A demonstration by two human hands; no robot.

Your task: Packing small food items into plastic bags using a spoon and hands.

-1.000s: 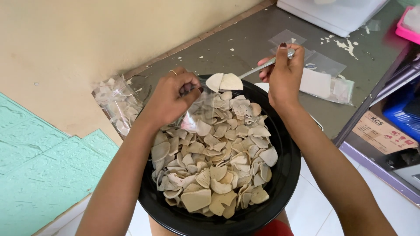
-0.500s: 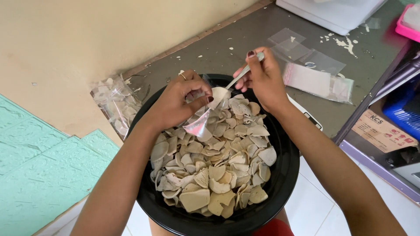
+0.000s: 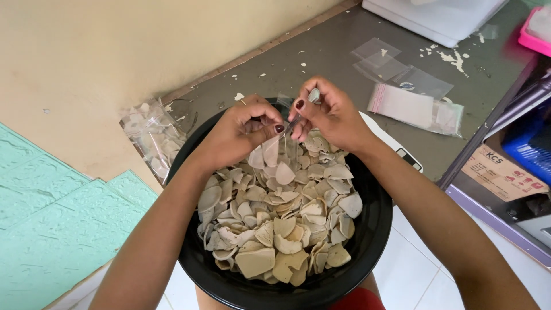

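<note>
Chips [image 3: 281, 227], pale and curved, fill the black bowl [image 3: 376, 229] that sits below my arms, at the near edge of the grey tabletop [image 3: 321, 57]. My left hand [image 3: 238, 135] pinches the mouth of a small clear bag [image 3: 274, 150] with a few chips inside, held just above the heap at the bowl's far side. My right hand [image 3: 333, 117] is closed on a slim metal spoon [image 3: 304, 109] whose tip points into the bag's opening. Both hands nearly touch. Packed bags [image 3: 150, 140] lie by the bowl's left rim; a stack of empty bags [image 3: 410, 106] lies further right on the tabletop.
</note>
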